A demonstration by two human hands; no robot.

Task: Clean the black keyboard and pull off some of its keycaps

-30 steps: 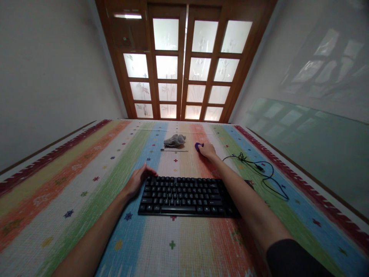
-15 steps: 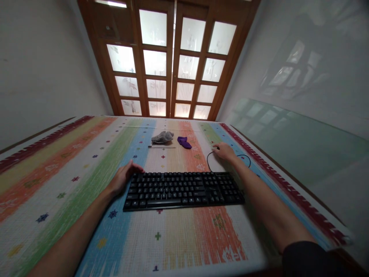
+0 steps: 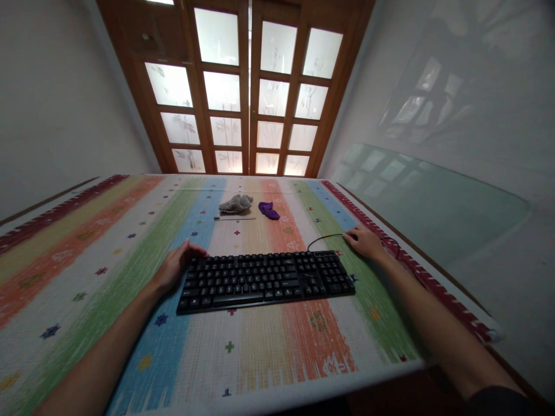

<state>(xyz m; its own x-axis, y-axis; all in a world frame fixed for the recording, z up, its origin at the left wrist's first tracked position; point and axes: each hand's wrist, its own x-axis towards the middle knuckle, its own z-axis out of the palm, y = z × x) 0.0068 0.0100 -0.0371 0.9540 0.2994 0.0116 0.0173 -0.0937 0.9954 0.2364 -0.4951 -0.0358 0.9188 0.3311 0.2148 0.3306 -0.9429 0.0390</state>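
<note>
Black plastic keyboard (image 3: 265,279) lies flat at the centre of a striped, multicoloured mat (image 3: 108,300), its long side running from 9 o'clock to 3 o'clock. The left hand (image 3: 177,266) rests at the keyboard's 9 o'clock end, fingers loosely curled, with the fingertips touching the upper left corner of the housing. The right hand (image 3: 365,242) lies on the mat at 2 o'clock from the keyboard, palm down, fingers closed over the black cable (image 3: 326,236); whether the cable is actually pinched cannot be determined. The cable runs from the keyboard's rear edge in an arc to this hand and shows again beyond the wrist near the mat's red border. At 12 o'clock, well apart from the keyboard, a grey cloth (image 3: 235,203) and a purple cloth (image 3: 269,210) lie just beside each other. A thin rod (image 3: 235,218) lies directly in front of the grey cloth.
</note>
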